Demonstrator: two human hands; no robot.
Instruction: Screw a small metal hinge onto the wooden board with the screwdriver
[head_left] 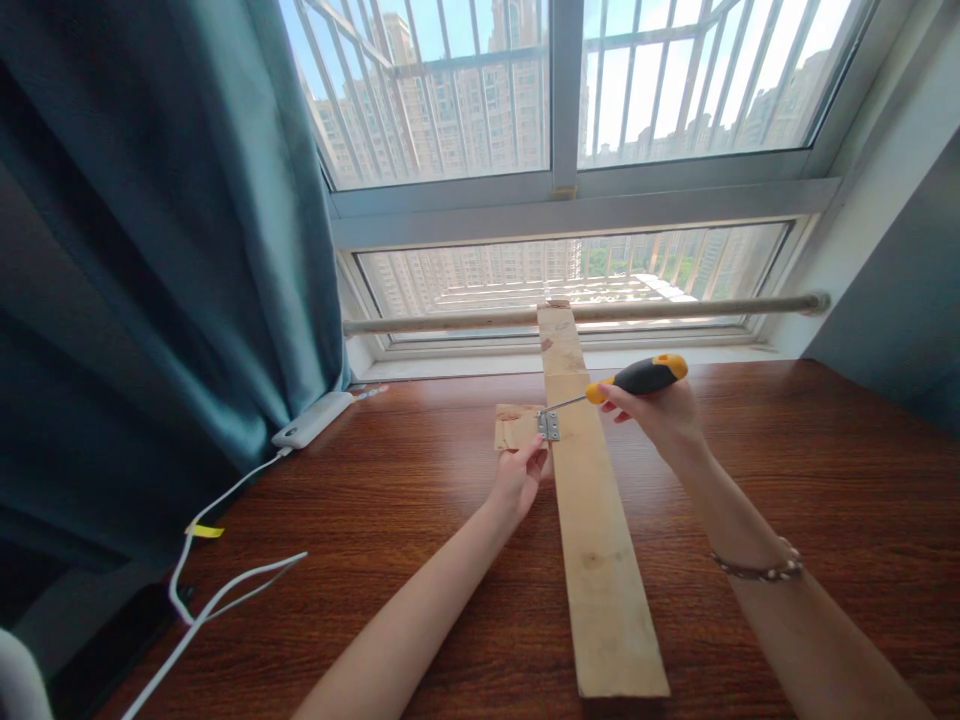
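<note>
A long pale wooden board (596, 550) lies lengthwise on the brown table, its far end by the window rail. Against its left side sits a small wooden block (514, 427), and a metal hinge (549, 426) spans the two. My left hand (520, 475) is closed at the block's near edge, thumb at the hinge's lower part; fingers beneath are partly hidden. My right hand (664, 415) grips a yellow-and-black screwdriver (645, 376) near the front of its handle. The shaft slants down leftward, with its tip at the hinge's upper left. Any screw there is too small to make out.
A white power strip (313, 420) with a white cable (217, 492) lies at the table's left edge, beside a blue curtain (247, 200). Behind the table, a pale rail (690, 310) runs across the window. A yellow tag (206, 531) is on the cable.
</note>
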